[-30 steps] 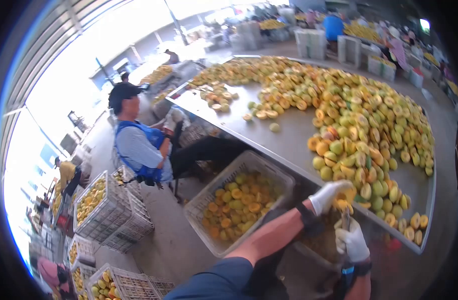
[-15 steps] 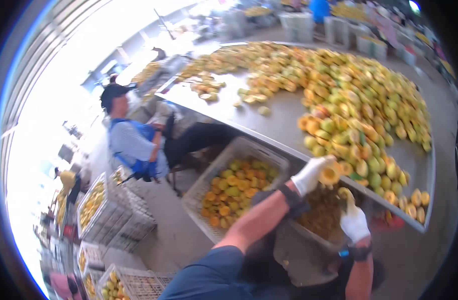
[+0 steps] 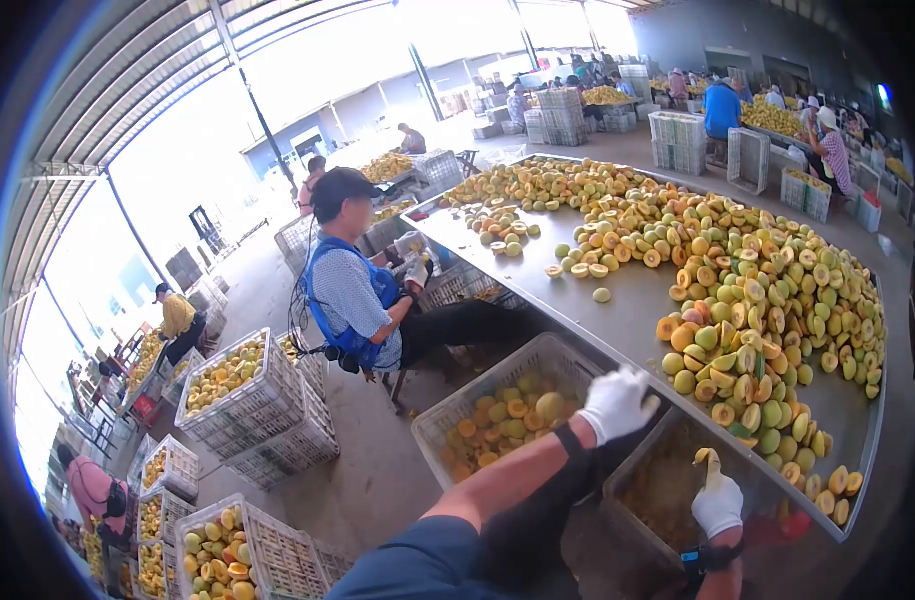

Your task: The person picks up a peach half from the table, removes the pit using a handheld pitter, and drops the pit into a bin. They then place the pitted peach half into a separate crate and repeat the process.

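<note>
My left hand (image 3: pixel 619 405), in a white glove, is over the right side of a crate (image 3: pixel 445 408) of peach halves. Its fingers are apart with nothing between them. Left of it, a peach half (image 3: pixel 549 407) looks larger than the fruit below and seems to be in the air above the crate. My right hand (image 3: pixel 718 505), also gloved, is closed round a small tool with a curved yellowish tip (image 3: pixel 709 460). That hand is over the right part of a grey bin (image 3: pixel 632 520) whose brownish contents are blurred.
A metal table (image 3: pixel 617 300) bears a large heap of peach halves (image 3: pixel 767 310). Across the crate sits a person in a blue vest (image 3: pixel 352 290). Stacked crates (image 3: pixel 247 420) of fruit stand on the left. More people and crates are in the background.
My left hand has moved left from the table edge and let go of the peach half it held. My right hand still grips the tool. The view has shifted, showing more of the hall.
</note>
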The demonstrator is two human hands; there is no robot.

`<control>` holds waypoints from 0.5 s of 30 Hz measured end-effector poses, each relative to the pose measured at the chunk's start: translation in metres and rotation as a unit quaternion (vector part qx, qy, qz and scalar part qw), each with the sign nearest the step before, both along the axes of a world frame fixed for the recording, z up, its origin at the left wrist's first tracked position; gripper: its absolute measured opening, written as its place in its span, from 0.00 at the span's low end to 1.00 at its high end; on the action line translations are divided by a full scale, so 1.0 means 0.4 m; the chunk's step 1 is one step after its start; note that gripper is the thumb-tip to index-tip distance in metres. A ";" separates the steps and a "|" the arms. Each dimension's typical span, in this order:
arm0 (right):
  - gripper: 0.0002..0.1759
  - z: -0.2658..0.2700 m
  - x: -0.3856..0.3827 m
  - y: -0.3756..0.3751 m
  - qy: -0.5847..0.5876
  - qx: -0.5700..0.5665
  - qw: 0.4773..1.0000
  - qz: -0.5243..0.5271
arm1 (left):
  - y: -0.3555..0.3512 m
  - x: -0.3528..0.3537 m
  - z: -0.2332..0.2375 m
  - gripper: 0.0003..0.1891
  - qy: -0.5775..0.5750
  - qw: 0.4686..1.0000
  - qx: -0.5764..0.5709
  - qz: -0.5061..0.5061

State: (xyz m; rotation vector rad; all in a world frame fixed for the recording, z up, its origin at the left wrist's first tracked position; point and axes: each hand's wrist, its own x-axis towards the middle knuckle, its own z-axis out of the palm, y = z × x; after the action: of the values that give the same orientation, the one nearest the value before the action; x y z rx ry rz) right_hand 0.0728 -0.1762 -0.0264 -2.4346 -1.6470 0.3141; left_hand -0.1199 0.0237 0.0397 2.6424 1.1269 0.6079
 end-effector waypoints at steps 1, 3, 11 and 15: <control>0.40 0.006 -0.007 -0.001 0.001 0.011 1.000 0.004 | -0.046 0.015 -0.004 0.23 -0.039 0.996 -0.038 -0.069; 0.40 0.038 -0.023 -0.007 0.031 0.034 0.999 0.013 | -0.118 0.063 -0.040 0.27 -0.033 0.986 -0.086 -0.135; 0.38 0.018 0.015 -0.026 0.101 0.158 0.980 0.066 | -0.214 0.148 -0.102 0.21 -0.051 0.979 -0.048 -0.194; 0.39 0.028 0.006 -0.028 0.103 0.125 0.986 0.048 | -0.189 0.167 -0.131 0.20 -0.120 0.960 -0.065 -0.246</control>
State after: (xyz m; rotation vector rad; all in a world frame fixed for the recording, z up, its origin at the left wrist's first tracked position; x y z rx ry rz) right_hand 0.0753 -0.1874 -0.0152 -2.0725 -1.6085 0.3370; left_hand -0.0531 -0.0519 -0.0127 2.5053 0.4002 0.6945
